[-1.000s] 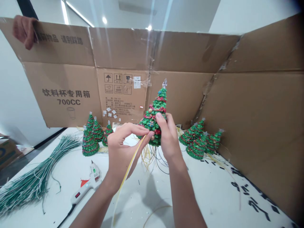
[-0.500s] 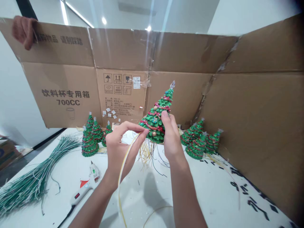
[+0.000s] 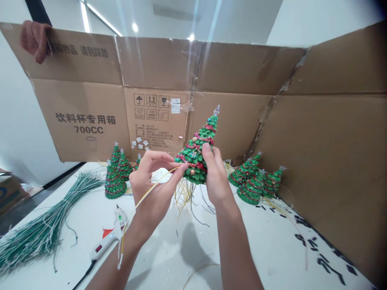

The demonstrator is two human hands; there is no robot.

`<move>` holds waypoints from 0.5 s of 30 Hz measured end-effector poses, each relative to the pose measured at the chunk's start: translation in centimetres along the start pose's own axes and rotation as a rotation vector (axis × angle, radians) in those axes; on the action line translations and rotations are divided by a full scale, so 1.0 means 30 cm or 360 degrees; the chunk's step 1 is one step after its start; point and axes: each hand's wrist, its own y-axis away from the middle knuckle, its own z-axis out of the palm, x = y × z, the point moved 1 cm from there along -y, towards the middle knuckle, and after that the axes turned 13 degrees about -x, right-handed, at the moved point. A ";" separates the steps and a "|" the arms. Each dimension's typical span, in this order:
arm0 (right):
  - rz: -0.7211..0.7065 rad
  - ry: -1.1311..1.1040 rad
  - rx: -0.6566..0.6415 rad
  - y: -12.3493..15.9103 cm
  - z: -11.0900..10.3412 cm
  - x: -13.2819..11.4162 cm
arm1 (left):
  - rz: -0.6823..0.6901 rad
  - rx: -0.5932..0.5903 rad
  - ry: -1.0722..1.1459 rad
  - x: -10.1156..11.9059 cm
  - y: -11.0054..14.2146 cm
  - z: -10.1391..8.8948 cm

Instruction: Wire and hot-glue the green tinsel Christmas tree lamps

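A small green Christmas tree with red garland, gold balls and a clear star tilts to the right above the table. My right hand grips it from the right side, thumb on the branches. At its lower left edge, my left hand pinches a thin yellow and white strand between thumb and forefinger. The strand's loose length drapes over my left wrist and forearm. Whether those fingertips also press on the tree is unclear. Beneath the tree hang or lie fine yellow and dark wires.
Similar trees stand at the left and right. A glue gun lies left of my forearm, beside a bundle of green wires. Cardboard panels enclose the back and right. Black scraps lie along the right edge.
The strand's loose end has swung left, from hanging beside my left wrist to lying across my forearm. The tree and both hands have shifted slightly left.
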 end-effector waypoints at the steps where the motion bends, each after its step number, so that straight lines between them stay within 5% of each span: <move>1: 0.0003 0.0000 -0.0002 0.000 0.000 0.000 | 0.0010 0.0005 -0.0009 0.000 0.000 -0.001; 11: -0.0003 -0.0010 -0.0022 0.003 -0.004 0.008 | 0.0344 -0.0093 -0.0340 -0.006 -0.006 -0.016; 15: 0.0125 -0.0231 -0.0103 0.011 0.020 -0.018 | 0.0309 -0.0131 -0.0294 0.007 -0.009 -0.031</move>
